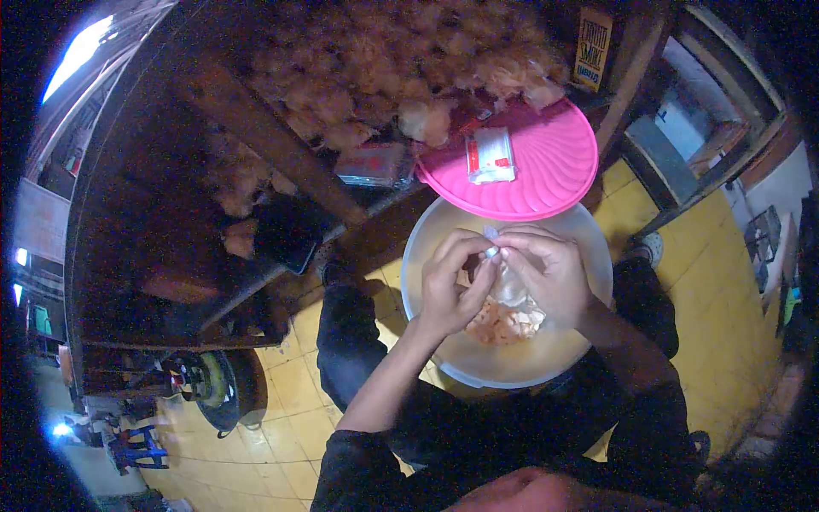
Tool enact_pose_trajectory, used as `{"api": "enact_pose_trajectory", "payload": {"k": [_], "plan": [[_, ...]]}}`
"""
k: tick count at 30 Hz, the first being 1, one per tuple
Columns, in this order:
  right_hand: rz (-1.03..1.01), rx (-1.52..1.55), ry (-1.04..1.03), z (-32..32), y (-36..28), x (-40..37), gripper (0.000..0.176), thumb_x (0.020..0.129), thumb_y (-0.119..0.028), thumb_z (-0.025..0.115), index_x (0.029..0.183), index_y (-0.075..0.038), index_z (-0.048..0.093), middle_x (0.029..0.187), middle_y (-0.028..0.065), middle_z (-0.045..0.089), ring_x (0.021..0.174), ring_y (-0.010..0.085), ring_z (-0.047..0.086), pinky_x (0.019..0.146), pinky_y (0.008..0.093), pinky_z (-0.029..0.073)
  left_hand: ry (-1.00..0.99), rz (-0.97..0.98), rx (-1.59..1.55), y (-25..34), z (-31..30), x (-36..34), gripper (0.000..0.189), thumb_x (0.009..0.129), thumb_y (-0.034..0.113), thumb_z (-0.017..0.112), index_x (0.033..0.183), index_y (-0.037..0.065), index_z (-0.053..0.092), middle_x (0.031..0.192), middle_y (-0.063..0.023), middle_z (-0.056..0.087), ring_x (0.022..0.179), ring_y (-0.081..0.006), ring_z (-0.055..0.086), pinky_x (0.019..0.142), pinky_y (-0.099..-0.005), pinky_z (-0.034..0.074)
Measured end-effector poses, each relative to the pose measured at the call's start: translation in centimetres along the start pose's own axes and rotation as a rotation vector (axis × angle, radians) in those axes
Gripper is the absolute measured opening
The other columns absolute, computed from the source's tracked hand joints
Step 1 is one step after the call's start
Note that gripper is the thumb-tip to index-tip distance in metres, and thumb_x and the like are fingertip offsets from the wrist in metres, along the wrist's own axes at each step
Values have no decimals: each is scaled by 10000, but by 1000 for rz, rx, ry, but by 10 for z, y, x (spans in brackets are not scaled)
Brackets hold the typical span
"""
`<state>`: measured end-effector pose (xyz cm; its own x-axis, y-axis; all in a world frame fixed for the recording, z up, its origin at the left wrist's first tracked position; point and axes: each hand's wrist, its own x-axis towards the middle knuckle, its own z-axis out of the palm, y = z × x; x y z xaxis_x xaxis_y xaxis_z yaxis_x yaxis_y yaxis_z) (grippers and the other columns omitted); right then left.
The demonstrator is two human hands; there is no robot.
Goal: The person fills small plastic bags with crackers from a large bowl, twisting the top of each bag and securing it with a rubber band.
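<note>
My left hand [455, 284] and my right hand [550, 271] meet over a large pale plastic tub [421, 264]. Both pinch the gathered top of a small clear plastic bag [512, 288], whose body hangs below the fingers. What fills the bag is hard to make out. At the bottom of the tub lie loose orange-brown bits [499, 326] and some whitish pieces. Just beyond the tub, a pink fluted lid [554, 162] carries a packet of clear plastic bags [490, 155] with a red print.
Many small filled bags [384, 68] are heaped on the wooden table ahead. A dark phone-like slab [290, 235] and another plastic packet [373, 165] lie near its edge. A yellow box [592, 49] stands far right. A dark pan [230, 392] rests lower left on yellow tiles.
</note>
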<state>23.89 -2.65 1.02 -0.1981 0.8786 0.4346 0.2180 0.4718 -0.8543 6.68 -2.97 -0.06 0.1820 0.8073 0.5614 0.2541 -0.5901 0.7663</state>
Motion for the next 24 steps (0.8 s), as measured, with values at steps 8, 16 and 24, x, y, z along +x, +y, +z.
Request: {"api": "enact_pose_trajectory", "payload": {"k": [8,16,24], "plan": [[144,-16,-311,-22,-4,11,204,841,-139,674,965,22,693,889,137,715,836,181,685,779,316,524,-194,-102,-56,-1,-8,-1,118,814,4,647,922,-1,599,911,-106,606,747,-173,616,632,-276,494],[83,-6,-81,-1,2,6,109,778,-55,676,867,6,661,814,95,683,773,140,653,718,306,520,-21,-15,119,-7,13,-3,125,787,9,625,909,-11,611,849,-130,595,759,-256,609,697,-337,486],[-120,-354,35,4,14,2,182,762,-5,676,943,-4,692,994,141,700,889,243,690,821,352,538,110,7,107,-2,17,-6,145,833,107,672,936,9,646,910,-127,645,856,-300,630,778,-379,479]]}}
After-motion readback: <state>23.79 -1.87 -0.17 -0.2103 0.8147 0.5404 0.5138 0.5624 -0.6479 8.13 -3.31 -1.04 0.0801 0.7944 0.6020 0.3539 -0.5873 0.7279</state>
